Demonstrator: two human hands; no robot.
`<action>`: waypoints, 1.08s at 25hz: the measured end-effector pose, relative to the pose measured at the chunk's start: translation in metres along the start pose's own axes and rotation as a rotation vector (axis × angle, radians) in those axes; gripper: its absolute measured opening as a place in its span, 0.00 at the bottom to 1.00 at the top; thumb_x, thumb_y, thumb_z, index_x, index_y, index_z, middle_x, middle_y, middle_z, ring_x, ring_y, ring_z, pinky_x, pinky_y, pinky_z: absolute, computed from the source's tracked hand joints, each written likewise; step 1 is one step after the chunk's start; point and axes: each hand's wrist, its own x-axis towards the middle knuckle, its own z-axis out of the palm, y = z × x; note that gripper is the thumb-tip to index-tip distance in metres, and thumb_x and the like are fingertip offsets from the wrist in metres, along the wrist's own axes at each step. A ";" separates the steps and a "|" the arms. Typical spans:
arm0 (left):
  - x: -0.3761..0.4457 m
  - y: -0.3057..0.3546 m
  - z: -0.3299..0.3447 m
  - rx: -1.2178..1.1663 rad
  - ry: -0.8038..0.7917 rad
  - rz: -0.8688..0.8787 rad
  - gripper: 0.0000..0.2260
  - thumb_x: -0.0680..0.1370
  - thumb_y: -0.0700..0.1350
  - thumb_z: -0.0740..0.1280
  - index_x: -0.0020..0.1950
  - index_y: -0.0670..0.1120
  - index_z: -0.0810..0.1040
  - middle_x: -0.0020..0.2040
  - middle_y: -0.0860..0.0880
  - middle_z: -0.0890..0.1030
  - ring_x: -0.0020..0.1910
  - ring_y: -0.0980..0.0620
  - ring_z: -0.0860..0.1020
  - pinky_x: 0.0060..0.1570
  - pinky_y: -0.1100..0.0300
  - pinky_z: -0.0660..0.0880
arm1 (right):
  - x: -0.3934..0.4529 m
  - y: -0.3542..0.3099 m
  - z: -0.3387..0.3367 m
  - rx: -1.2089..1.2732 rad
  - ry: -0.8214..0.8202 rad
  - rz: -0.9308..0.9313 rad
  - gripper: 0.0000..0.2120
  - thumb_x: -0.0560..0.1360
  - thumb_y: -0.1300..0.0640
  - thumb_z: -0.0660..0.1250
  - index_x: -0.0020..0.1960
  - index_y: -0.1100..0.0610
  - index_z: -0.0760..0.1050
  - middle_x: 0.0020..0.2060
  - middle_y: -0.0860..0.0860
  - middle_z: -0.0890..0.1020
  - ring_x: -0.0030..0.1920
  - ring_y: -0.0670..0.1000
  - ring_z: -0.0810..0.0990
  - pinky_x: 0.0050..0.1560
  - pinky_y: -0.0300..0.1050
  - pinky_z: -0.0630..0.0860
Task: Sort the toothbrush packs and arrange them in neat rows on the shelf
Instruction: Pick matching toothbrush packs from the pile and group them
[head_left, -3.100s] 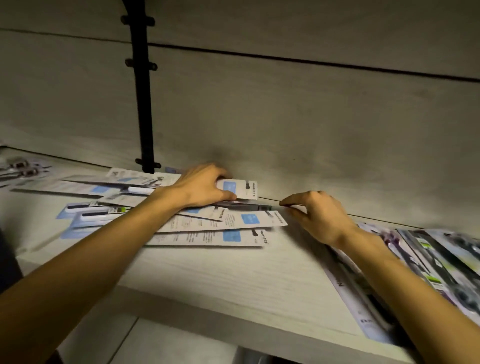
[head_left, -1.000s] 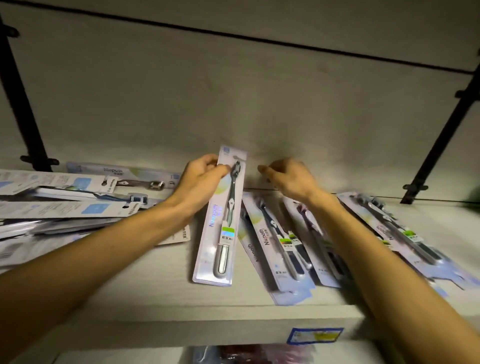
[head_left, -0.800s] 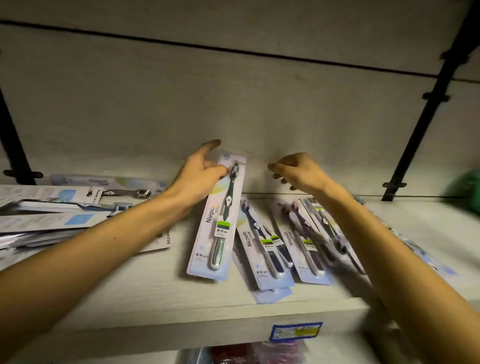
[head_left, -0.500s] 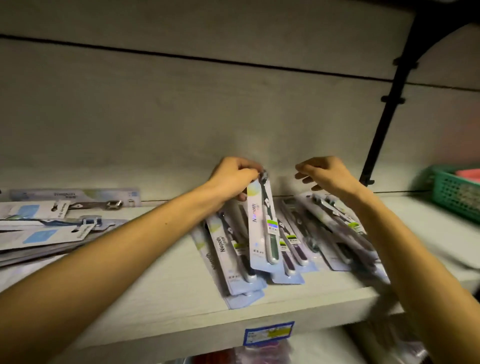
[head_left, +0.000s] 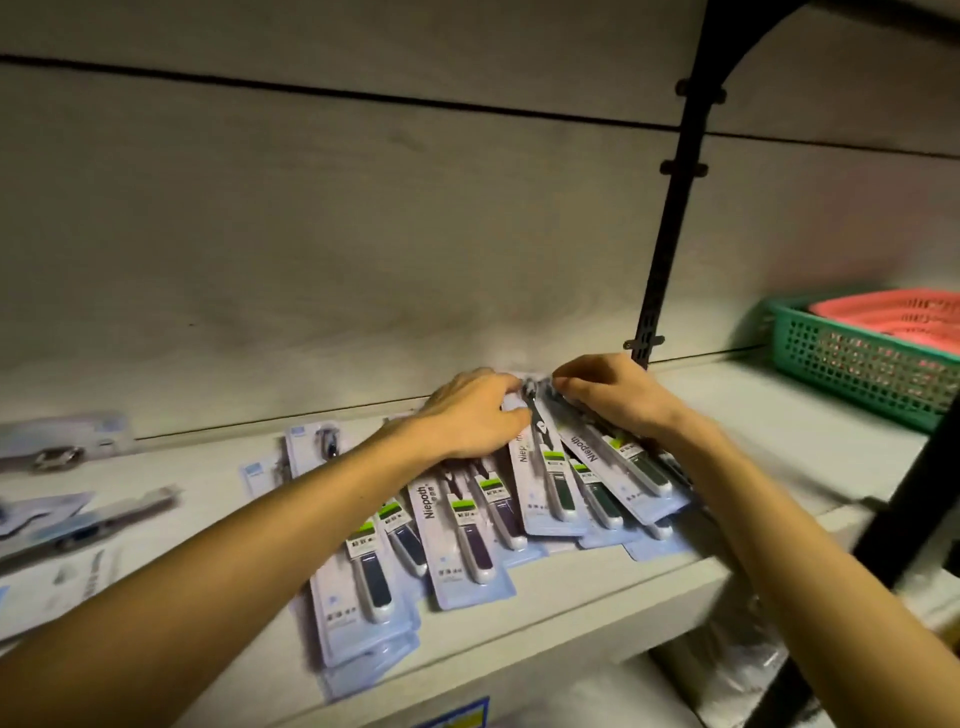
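The held pack (head_left: 545, 483) now lies flat, both hands (head_left: 545, 400) pinching its blurred, half-hidden top.

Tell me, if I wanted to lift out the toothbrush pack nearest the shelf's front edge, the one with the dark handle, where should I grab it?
Probably by its bottom end. That front pack lies flat with its lower card edge jutting past the shelf lip, so a pinch from the front, thumb above and fingers below, looks easiest. Its top end is hidden under the left forearm.

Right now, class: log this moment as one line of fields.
left hand: pinching Niepoth toothbrush pack top | right hand: gripping neighbouring packs | packs: fanned, overlapping on shelf
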 end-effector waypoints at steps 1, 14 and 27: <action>-0.002 0.001 0.004 0.088 0.007 0.010 0.15 0.81 0.54 0.61 0.63 0.49 0.79 0.65 0.42 0.76 0.66 0.40 0.73 0.62 0.48 0.74 | 0.000 -0.001 0.001 -0.029 0.008 -0.009 0.09 0.79 0.52 0.68 0.57 0.53 0.81 0.50 0.46 0.84 0.50 0.45 0.81 0.41 0.25 0.71; -0.088 -0.071 -0.089 0.214 0.192 -0.176 0.20 0.78 0.62 0.64 0.66 0.55 0.78 0.66 0.50 0.80 0.65 0.46 0.77 0.62 0.53 0.74 | -0.008 -0.131 0.040 -0.165 -0.112 -0.313 0.19 0.79 0.47 0.66 0.67 0.52 0.76 0.64 0.47 0.80 0.58 0.48 0.79 0.60 0.43 0.73; -0.300 -0.206 -0.176 0.318 0.014 -0.512 0.30 0.77 0.70 0.60 0.72 0.54 0.74 0.72 0.51 0.74 0.69 0.47 0.73 0.69 0.49 0.70 | -0.028 -0.288 0.203 -0.490 -0.482 -0.654 0.34 0.80 0.41 0.61 0.80 0.54 0.56 0.77 0.53 0.64 0.76 0.54 0.63 0.74 0.48 0.62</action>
